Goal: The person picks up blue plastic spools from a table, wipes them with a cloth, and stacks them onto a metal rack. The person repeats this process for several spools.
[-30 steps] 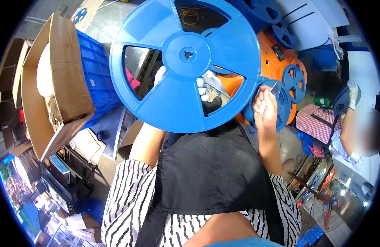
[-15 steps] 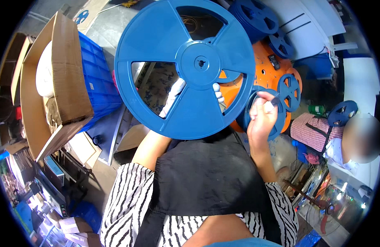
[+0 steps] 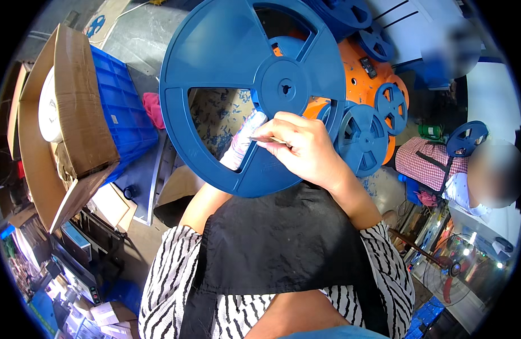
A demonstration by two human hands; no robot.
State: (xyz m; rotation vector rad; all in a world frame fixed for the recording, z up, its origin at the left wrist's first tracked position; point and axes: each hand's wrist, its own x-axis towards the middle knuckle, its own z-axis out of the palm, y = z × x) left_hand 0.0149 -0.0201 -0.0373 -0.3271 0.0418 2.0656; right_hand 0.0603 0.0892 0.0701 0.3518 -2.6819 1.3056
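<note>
Beyond our black cloth apron (image 3: 277, 243), our pale-gloved left hand (image 3: 241, 142) clasps the large round blue plastic reel (image 3: 272, 79) near its hub; our bare right hand (image 3: 310, 148) pinches a thin flat grey piece (image 3: 274, 140). The reel seems light, stiff, slippery, best held by its spokes

This looks like a workshop or small factory floor where plastic reels are handled in number. A large blue reel (image 3: 215, 56) fills the upper middle, with smaller blue reels (image 3: 363, 138) beside it and a dark blue stack (image 3: 342, 12) beyond, near a holed orange surface (image 3: 354, 66). Blue scraps (image 3: 212, 116) litter the grey floor (image 3: 387, 195). An open cardboard box (image 3: 85, 101) sits by a ribbed blue crate (image 3: 122, 96), the wearer has a black apron (image 3: 277, 243), a caged fan (image 3: 454, 269) stands right, and another person (image 3: 464, 195) is nearby.
</note>
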